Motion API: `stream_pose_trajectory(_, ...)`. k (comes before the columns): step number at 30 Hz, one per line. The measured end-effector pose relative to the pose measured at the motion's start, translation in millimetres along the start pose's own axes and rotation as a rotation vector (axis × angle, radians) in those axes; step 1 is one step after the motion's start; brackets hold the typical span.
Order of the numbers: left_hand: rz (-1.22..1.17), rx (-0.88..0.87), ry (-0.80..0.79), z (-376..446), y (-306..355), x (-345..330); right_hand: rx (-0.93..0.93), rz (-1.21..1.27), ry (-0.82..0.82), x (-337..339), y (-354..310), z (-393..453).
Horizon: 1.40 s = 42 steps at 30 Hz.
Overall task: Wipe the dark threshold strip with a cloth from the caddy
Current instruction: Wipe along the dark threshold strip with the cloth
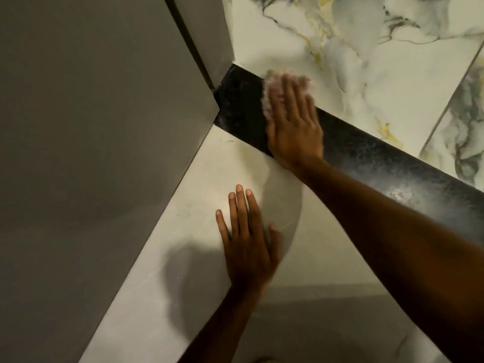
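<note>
2 flat hands: the right hand (294, 124) presses the cloth (271, 83) onto the dark threshold strip (241, 108) near the wall (104, 127), the left hand (247, 242) rests on floor tile (183, 258). Blurred, the cloth seems soft, light; best pinned under the palm.

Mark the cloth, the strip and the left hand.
cloth (268, 100): head view, its fluffy left edge.
strip (241, 111): head view, bare dark part left of the cloth.
left hand (248, 247): head view, back of the hand.

We are stretching our right hand (293, 121) forward, palm down, fingers straight and close together. We are resting our left hand (246, 243) flat, fingers slightly spread.
</note>
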State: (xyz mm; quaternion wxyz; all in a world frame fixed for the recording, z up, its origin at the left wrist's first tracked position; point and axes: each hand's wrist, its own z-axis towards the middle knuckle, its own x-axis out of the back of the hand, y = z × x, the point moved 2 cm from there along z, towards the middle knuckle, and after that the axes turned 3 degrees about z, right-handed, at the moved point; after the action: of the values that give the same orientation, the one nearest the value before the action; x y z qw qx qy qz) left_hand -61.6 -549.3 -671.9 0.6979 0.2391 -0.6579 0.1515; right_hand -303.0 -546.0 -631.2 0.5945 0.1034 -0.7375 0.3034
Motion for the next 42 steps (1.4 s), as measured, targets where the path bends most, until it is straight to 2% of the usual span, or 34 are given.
stream_pose_trajectory(2, -0.002, 0.001, -0.01, 0, 1, -2, 0.164, 0.003, -0.048, -11, -31, 19)
stream_pose_trajectory(4, 0.002, 0.016, -0.002, 0, 0, -1, 0.33, -0.01, -0.087, -18, -40, 0)
stream_pose_trajectory(7, 0.017, -0.006, 0.008, -4, -2, 3, 0.4, -0.063, -0.12, -15, 1, -76)
stream_pose_trajectory(10, 0.012, -0.039, -0.028, -2, 0, 3, 0.223, -0.062, -0.042, 4, 65, -114)
stream_pose_trajectory(14, -0.025, -0.121, -0.002, -2, 4, 0, -0.089, -0.036, 0.077, 15, 70, -57)
stream_pose_trajectory(16, -0.044, -0.165, 0.007, -1, 4, -4, -0.092, 0.01, 0.078, 8, 51, -26)
stream_pose_trajectory(18, -0.05, -0.204, -0.009, -1, 5, -5, 0.017, 0.038, 0.065, 2, 35, -27)
stream_pose_trajectory(20, -0.02, -0.242, -0.039, -4, 6, -3, 0.103, 0.043, 0.06, -4, 33, -72)
stream_pose_trajectory(21, 0.013, -0.266, -0.045, -6, 8, -2, 0.084, 0.032, 0.052, -6, 38, -107)
stream_pose_trajectory(23, 0.06, -0.302, -0.058, -9, 13, 0, -0.093, 0.027, 0.089, -5, 59, -177)
stream_pose_trajectory(25, 0.046, -0.329, -0.075, -12, 24, 2, -0.393, 0.005, 0.167, 3, 96, -221)
stream_pose_trajectory(26, 0.035, -0.342, -0.084, -13, 30, 3, -0.516, -0.028, 0.201, 9, 113, -225)
stream_pose_trajectory(28, 0.017, -0.398, -0.103, -14, 41, 2, -0.643, -0.025, 0.26, 20, 139, -202)
stream_pose_trajectory(30, 0.012, -0.48, -0.114, -15, 55, -3, -0.654, 0.024, 0.293, 25, 151, -157)
stream_pose_trajectory(32, 0.015, -0.535, -0.121, -19, 67, -6, -0.512, 0.038, 0.279, 19, 144, -123)
stream_pose_trajectory(34, 0.016, -0.589, -0.123, -25, 75, -8, -0.315, 0.033, 0.253, 10, 128, -134)
stream_pose_trajectory(36, 0.055, -0.641, -0.126, -30, 80, -8, -0.263, 0.032, 0.232, 3, 116, -191)
stream_pose_trajectory(37, 0.079, -0.656, -0.132, -31, 82, -6, -0.307, 0.043, 0.239, 0, 115, -226)
stream_pose_trajectory(39, 0.079, -0.687, -0.166, -37, 95, -3, -0.511, 0.031, 0.284, 5, 134, -293)
stream_pose_trajectory(42, 0.063, -0.791, -0.198, -42, 116, -4, -0.834, -0.091, 0.375, 25, 196, -326)
